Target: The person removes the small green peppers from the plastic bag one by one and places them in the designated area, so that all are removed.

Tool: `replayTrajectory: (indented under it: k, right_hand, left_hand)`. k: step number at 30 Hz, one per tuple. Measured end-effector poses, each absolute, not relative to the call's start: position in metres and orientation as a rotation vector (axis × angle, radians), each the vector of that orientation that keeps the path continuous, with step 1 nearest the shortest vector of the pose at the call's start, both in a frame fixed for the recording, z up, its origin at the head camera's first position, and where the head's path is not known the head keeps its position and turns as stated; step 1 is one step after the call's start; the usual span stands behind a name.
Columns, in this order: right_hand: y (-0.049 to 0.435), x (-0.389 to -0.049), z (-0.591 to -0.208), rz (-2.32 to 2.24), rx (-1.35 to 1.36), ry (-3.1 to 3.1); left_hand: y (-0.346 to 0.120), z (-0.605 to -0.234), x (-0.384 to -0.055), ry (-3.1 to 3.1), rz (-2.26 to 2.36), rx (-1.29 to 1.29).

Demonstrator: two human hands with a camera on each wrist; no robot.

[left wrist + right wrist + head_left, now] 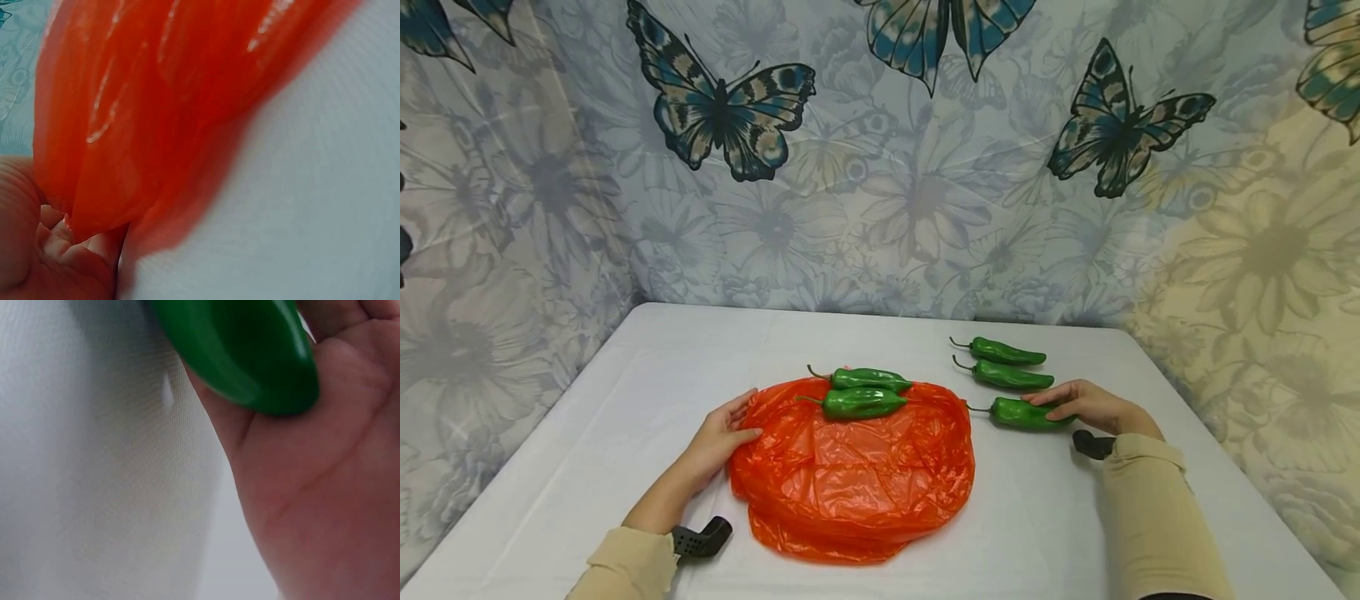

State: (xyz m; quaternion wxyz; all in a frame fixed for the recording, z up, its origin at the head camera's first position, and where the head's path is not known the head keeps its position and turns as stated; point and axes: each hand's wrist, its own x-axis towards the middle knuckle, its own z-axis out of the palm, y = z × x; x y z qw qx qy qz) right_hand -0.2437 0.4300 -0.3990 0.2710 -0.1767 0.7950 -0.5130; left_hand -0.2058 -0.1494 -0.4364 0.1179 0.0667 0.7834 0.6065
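A crinkled red plastic bag (857, 475) lies spread on the white table. My left hand (721, 433) pinches its left edge between thumb and fingers; in the left wrist view the bag (144, 125) comes out of that hand (69, 269). Two green peppers (865, 404) lie side by side on the bag's far part. To the right of the bag, my right hand (1090, 406) holds another green pepper (1018, 413) by its tip end, stem pointing left. The right wrist view shows the pepper's rounded end (262, 369) against the palm (325, 469).
Two more green peppers (1007, 364) lie on the white table (760, 333), beyond the right hand. A patterned cloth with butterflies (722, 108) hangs behind and at both sides of the table. Black wrist mounts (702, 537) stick out from both sleeves.
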Motion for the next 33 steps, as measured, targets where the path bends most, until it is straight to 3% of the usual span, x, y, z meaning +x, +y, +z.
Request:
replayTrajectory:
  k: [13,20,33]
  right_hand:
    - [0.43,-0.228,-0.387,-1.276,-0.239,2.454]
    - [0.427,-0.222,-0.383,-1.314,-0.259,2.493]
    - [0.378,-0.229,-0.352,-1.385,-0.266,2.659]
  left_hand:
    - [-0.15,-0.436,-0.206,2.296,1.768,0.182]
    - [-0.15,-0.436,-0.205,2.291,1.767,0.18]
    - [-0.15,-0.436,-0.206,2.291,1.768,0.185]
